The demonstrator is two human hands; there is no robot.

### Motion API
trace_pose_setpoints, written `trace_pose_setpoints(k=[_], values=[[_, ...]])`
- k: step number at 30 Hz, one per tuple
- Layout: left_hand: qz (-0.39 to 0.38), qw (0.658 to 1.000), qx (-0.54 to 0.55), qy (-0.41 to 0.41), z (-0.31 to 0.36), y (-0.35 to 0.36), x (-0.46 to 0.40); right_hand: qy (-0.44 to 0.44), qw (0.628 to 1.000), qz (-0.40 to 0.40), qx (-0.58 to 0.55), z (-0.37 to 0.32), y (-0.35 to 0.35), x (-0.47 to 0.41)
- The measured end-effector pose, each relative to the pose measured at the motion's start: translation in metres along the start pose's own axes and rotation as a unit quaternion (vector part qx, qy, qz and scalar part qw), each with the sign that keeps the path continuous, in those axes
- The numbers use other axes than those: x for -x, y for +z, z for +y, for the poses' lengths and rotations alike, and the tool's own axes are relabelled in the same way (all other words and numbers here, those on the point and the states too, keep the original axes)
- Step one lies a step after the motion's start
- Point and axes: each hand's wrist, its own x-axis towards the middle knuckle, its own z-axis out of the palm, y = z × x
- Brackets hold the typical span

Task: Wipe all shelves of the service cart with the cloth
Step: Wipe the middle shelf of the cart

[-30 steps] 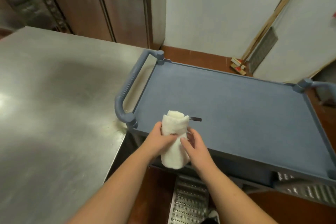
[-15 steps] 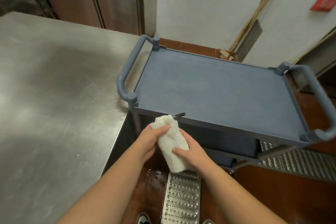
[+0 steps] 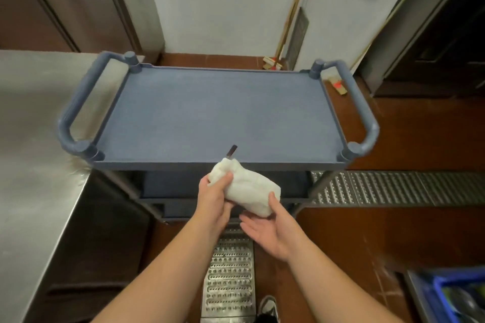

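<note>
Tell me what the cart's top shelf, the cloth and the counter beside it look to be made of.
Top shelf: likely moulded plastic, matte blue-grey, finely textured, with a raised rim.
Cloth: soft white terry-like fabric, bunched in folds.
Counter: probably stainless steel, brushed silver with dull reflections.

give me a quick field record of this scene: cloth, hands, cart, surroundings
cloth: white cloth, bunched, held in front of the cart's near edge, not touching any shelf
left hand: left hand grips the cloth's upper end
right hand: right hand open, palm up, thumb on the cloth's lower end
cart: blue service cart, top shelf bare; lower shelf partly visible
tag: dark tag sticks out of the cloth over the top shelf
surroundings: steel counter at left, metal floor grate below
</note>
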Motion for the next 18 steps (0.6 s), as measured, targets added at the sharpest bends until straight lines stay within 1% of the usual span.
trace_pose_setpoints(k=[2, 4, 5, 7, 8, 9, 11, 13, 14, 15, 16, 18], values=[[-0.007, 0.999, -0.043, 0.005, -0.007, 0.018, 0.003, -0.031, 0.999, 0.023, -0.006, -0.018, -0.007, 0.002], [-0.052, 0.989, -0.137, 0.018, -0.006, 0.030, 0.005, -0.067, 0.996, 0.059, 0.009, -0.034, -0.012, 0.001], [-0.089, 0.977, -0.193, 0.021, -0.002, 0.033, 0.006, -0.084, 0.994, 0.071, 0.009, -0.041, -0.014, 0.000], [-0.167, 0.938, -0.302, 0.023, 0.006, 0.036, 0.007, -0.113, 0.991, 0.071, -0.018, -0.052, -0.014, -0.003], [-0.177, 0.923, -0.342, 0.023, 0.008, 0.035, 0.006, -0.125, 0.989, 0.065, -0.044, -0.054, -0.012, -0.004], [-0.165, 0.914, -0.369, 0.021, 0.010, 0.032, 0.005, -0.134, 0.987, 0.051, -0.069, -0.053, -0.009, -0.004], [-0.143, 0.916, -0.376, 0.014, 0.012, 0.024, 0.003, -0.141, 0.986, 0.015, -0.093, -0.042, 0.000, -0.005], [-0.158, 0.922, -0.353, 0.001, 0.007, 0.012, -0.003, -0.118, 0.988, -0.002, -0.096, -0.023, 0.007, -0.012], [-0.173, 0.919, -0.354, -0.002, 0.003, 0.004, -0.007, -0.104, 0.990, -0.010, -0.094, -0.012, 0.010, -0.019], [-0.184, 0.909, -0.374, -0.003, -0.001, -0.004, -0.010, -0.089, 0.992, -0.012, -0.092, -0.002, 0.012, -0.026], [-0.194, 0.892, -0.409, -0.006, -0.006, -0.013, -0.014, -0.081, 0.992, -0.001, -0.098, 0.009, 0.010, -0.038], [-0.228, 0.855, -0.465, -0.024, -0.020, -0.042, -0.032, -0.090, 0.991, 0.024, -0.098, 0.029, -0.009, -0.074]])
